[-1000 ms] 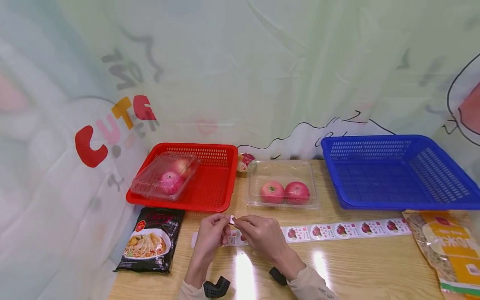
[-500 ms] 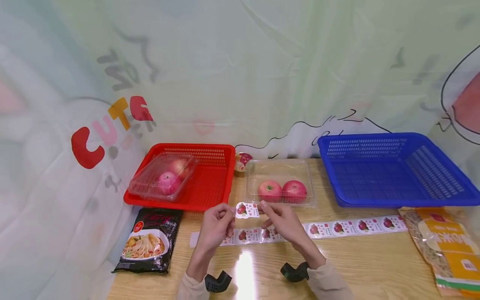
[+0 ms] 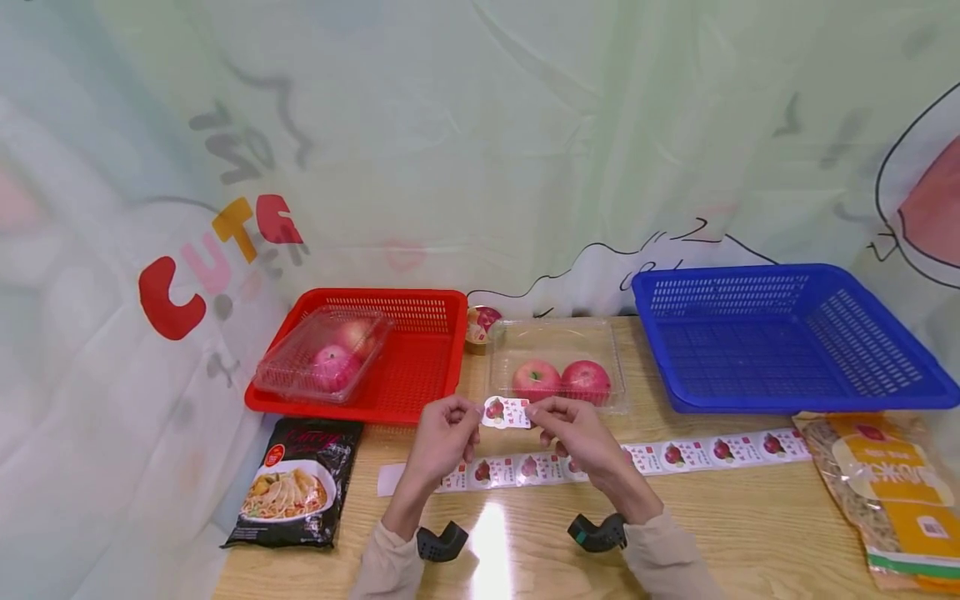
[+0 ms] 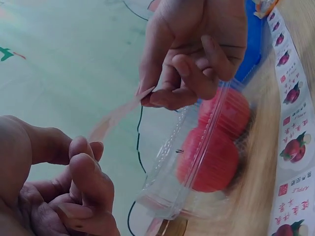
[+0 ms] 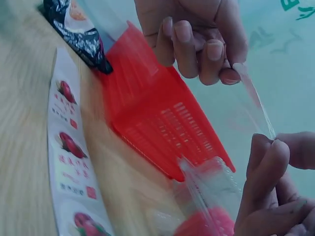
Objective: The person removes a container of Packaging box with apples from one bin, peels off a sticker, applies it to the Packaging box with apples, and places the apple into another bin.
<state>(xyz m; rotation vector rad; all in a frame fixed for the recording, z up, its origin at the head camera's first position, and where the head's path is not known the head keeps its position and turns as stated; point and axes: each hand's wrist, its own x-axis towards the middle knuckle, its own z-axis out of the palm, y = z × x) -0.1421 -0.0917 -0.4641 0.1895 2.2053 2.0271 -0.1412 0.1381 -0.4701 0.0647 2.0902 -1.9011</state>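
Observation:
A small white sticker (image 3: 506,412) with a red apple print is stretched between both hands, above the table. My left hand (image 3: 444,437) pinches its left end between thumb and forefinger. On the other side my right hand (image 3: 581,433) pinches the right end the same way; the wrist views show the sticker edge-on between the fingertips. Just behind it stands a clear plastic box (image 3: 555,342) with two red apples (image 3: 586,382) inside. Below the hands lies a long strip of matching stickers (image 3: 675,456), partly hidden by them.
At the left, a red basket (image 3: 423,367) holds another clear box of apples (image 3: 330,358). A blue basket (image 3: 765,358) stands at the right. A black noodle packet (image 3: 296,483), an orange-and-clear bag (image 3: 892,492) and a small round tub (image 3: 480,327) are also on the table.
Both hands were close together over the strip with the sticker mostly hidden. The right hand has moved right, so the sticker now spans the gap, and both hands have risen toward the box.

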